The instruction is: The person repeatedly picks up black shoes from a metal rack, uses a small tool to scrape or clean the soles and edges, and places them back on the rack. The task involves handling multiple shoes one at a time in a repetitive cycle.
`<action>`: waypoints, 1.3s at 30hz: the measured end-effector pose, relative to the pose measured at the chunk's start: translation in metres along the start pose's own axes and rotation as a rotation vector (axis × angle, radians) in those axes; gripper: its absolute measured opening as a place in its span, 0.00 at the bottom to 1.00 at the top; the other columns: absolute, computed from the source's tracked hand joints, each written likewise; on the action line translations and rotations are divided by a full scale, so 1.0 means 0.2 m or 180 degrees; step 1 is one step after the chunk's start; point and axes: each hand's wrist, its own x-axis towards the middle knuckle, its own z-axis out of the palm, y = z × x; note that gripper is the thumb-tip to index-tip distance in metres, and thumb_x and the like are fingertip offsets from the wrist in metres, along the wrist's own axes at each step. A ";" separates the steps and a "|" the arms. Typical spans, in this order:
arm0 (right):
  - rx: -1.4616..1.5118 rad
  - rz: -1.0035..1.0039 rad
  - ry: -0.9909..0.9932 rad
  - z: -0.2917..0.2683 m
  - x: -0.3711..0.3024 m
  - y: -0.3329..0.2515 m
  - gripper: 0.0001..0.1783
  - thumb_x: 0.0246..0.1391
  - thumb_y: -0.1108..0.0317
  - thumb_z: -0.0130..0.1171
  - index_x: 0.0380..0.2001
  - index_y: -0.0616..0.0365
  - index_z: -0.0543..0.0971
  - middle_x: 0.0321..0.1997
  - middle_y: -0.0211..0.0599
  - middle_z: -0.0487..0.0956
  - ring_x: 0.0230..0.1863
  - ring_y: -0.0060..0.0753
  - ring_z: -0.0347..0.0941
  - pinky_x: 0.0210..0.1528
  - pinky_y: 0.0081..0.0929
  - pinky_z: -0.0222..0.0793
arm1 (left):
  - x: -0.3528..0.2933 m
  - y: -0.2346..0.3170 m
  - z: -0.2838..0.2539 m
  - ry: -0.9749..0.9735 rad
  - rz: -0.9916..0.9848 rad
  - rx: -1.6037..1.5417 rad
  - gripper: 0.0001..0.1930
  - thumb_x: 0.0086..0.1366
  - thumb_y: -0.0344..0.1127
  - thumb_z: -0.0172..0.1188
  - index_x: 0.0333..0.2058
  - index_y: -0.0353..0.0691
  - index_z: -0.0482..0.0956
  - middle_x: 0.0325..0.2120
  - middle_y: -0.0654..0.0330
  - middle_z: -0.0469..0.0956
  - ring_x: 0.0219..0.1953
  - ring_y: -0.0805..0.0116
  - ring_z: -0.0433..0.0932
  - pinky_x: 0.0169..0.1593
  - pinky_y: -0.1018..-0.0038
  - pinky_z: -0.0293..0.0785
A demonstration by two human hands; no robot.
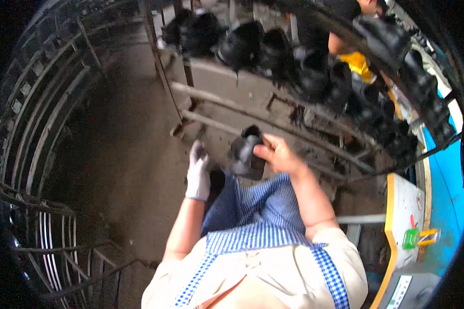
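Landmark: grey metal-bar rack point(211, 97), w/ a row of black, rounded shoes point(242, 44) on its upper level.
Shoe in hand: single black, smooth-looking shoe point(242, 157), on wearer's side of rack, held up off the floor, approx. below the row's left half in view.
R hand: bare right hand point(276, 153), wearer's side of rack; thumb & fingers pinched on the shoe's right flank, narrow grip.
L hand: left hand in white knit glove point(197, 172), same side of rack, nearer its left end; fingers loosely bent, slightly apart, nothing seen in them.
Key relation: shoe lies directly L of R fingers, touching; L glove is farther, w/ a gap btwn. Long axis seems to run rack-to-wearer, dark opening at rack end; blur & foreshortening, so exact tilt can't tell.
Apron: blue-and-white striped cloth apron point(258, 239), wearer's side of rack, just behind shoe.
Board: white panel w/ yellow edge point(404, 216), near rack's R end; green-and-yellow tool point(411, 239) by it.
Labels/writing: no brand visible on shoe. White strip label point(401, 292), wearer's side of rack's R end, has dark print, too small to read reliably.
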 end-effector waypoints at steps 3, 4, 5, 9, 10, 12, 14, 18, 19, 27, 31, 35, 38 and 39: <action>0.0043 0.0377 -0.0118 -0.06 -0.09 0.00 0.18 0.54 0.58 0.67 0.41 0.59 0.79 0.34 0.22 0.79 0.33 0.13 0.72 0.34 0.17 0.68 | -0.06 0.14 0.13 -0.1016 0.0503 0.1076 0.27 0.65 0.30 0.51 0.63 0.39 0.62 0.60 0.55 0.67 0.64 0.62 0.63 0.65 0.67 0.58; 0.0020 0.0479 -0.0205 -0.08 -0.12 0.01 0.17 0.53 0.58 0.67 0.40 0.59 0.79 0.31 0.20 0.78 0.29 0.11 0.71 0.28 0.14 0.65 | -0.12 0.21 0.23 -0.1255 0.0409 0.1223 0.26 0.64 0.30 0.52 0.62 0.38 0.64 0.58 0.54 0.68 0.63 0.62 0.64 0.65 0.67 0.59; 0.0241 0.0359 -0.0366 -0.07 -0.15 -0.01 0.16 0.53 0.59 0.67 0.39 0.58 0.79 0.30 0.19 0.77 0.26 0.09 0.69 0.22 0.13 0.62 | -0.16 0.25 0.32 -0.1486 0.0343 0.1365 0.26 0.63 0.31 0.53 0.61 0.38 0.65 0.56 0.54 0.70 0.62 0.62 0.65 0.65 0.67 0.59; 0.0124 0.0699 -0.0344 -0.15 -0.30 -0.10 0.13 0.54 0.61 0.66 0.38 0.57 0.78 0.30 0.20 0.78 0.21 0.07 0.67 0.17 0.10 0.56 | -0.14 0.17 0.37 -0.2292 0.0686 0.1956 0.15 0.60 0.39 0.60 0.41 0.34 0.78 0.45 0.52 0.74 0.51 0.59 0.70 0.58 0.65 0.64; 0.0288 0.0478 -0.0220 -0.17 -0.32 -0.03 0.13 0.55 0.61 0.66 0.38 0.57 0.78 0.31 0.21 0.79 0.21 0.07 0.66 0.17 0.10 0.56 | -0.17 0.18 0.42 -0.2458 0.0165 0.1479 0.13 0.60 0.39 0.61 0.37 0.33 0.79 0.40 0.53 0.75 0.48 0.61 0.71 0.57 0.65 0.64; 0.0299 0.0442 0.0069 -0.18 -0.40 -0.09 0.15 0.54 0.62 0.66 0.41 0.57 0.78 0.33 0.25 0.80 0.21 0.07 0.65 0.19 0.09 0.57 | -0.20 0.15 0.47 -0.2431 0.0334 0.1620 0.12 0.60 0.38 0.60 0.35 0.33 0.78 0.38 0.55 0.76 0.46 0.62 0.72 0.60 0.64 0.61; 0.0313 0.0104 0.0903 -0.22 -0.46 -0.03 0.17 0.54 0.64 0.65 0.45 0.60 0.77 0.38 0.28 0.79 0.21 0.07 0.64 0.20 0.09 0.56 | -0.23 0.12 0.50 -0.2241 0.0576 0.1728 0.10 0.60 0.36 0.60 0.34 0.34 0.77 0.35 0.57 0.76 0.44 0.64 0.73 0.63 0.61 0.57; -0.0778 -0.0777 0.1361 -0.24 -0.58 -0.02 0.23 0.48 0.62 0.71 0.46 0.57 0.79 0.40 0.26 0.76 0.21 0.08 0.59 0.21 0.11 0.55 | -0.25 0.09 0.54 -0.1723 0.1320 0.2000 0.07 0.58 0.32 0.61 0.32 0.35 0.76 0.34 0.59 0.77 0.41 0.65 0.75 0.68 0.54 0.48; -0.1135 -0.0939 0.1355 -0.21 -0.60 -0.03 0.24 0.44 0.62 0.74 0.45 0.56 0.80 0.41 0.26 0.75 0.21 0.09 0.59 0.22 0.12 0.56 | -0.26 0.08 0.56 -0.1677 0.1528 0.2066 0.07 0.58 0.33 0.62 0.32 0.36 0.77 0.34 0.59 0.77 0.41 0.63 0.75 0.68 0.53 0.48; -0.2429 -0.1774 0.1963 -0.06 -0.58 0.01 0.09 0.50 0.72 0.67 0.34 0.61 0.78 0.34 0.36 0.76 0.30 0.26 0.75 0.28 0.23 0.70 | -0.32 0.03 0.58 -0.1332 0.2579 0.2462 0.09 0.55 0.33 0.64 0.34 0.38 0.78 0.37 0.55 0.78 0.43 0.55 0.76 0.67 0.51 0.49; -0.0200 -0.1265 0.1994 -0.05 -0.56 0.05 0.06 0.54 0.74 0.63 0.31 0.60 0.74 0.33 0.33 0.74 0.26 0.25 0.69 0.30 0.16 0.63 | -0.34 0.02 0.59 -0.1115 0.2307 0.2118 0.06 0.56 0.30 0.62 0.33 0.38 0.77 0.37 0.55 0.78 0.45 0.57 0.75 0.68 0.51 0.46; -0.0779 -0.1503 0.2017 -0.04 -0.52 0.02 0.06 0.56 0.72 0.62 0.30 0.59 0.74 0.31 0.35 0.76 0.27 0.24 0.72 0.30 0.17 0.65 | -0.31 0.03 0.54 -0.1326 0.2079 0.2115 0.10 0.59 0.30 0.62 0.39 0.38 0.77 0.42 0.57 0.78 0.50 0.63 0.73 0.69 0.55 0.48; -0.1590 -0.1653 0.2077 -0.02 -0.49 -0.01 0.06 0.55 0.72 0.63 0.30 0.59 0.75 0.29 0.35 0.78 0.25 0.25 0.72 0.28 0.19 0.66 | -0.33 0.06 0.54 -0.1595 0.1318 0.2354 0.16 0.58 0.31 0.65 0.45 0.36 0.76 0.44 0.59 0.78 0.49 0.69 0.74 0.63 0.64 0.61; -0.1823 -0.1667 0.2089 -0.02 -0.48 -0.02 0.06 0.54 0.72 0.64 0.30 0.59 0.75 0.28 0.35 0.78 0.24 0.26 0.72 0.27 0.19 0.66 | -0.32 0.05 0.53 -0.1605 0.1104 0.2377 0.18 0.56 0.31 0.67 0.46 0.36 0.76 0.44 0.60 0.78 0.48 0.70 0.75 0.58 0.68 0.65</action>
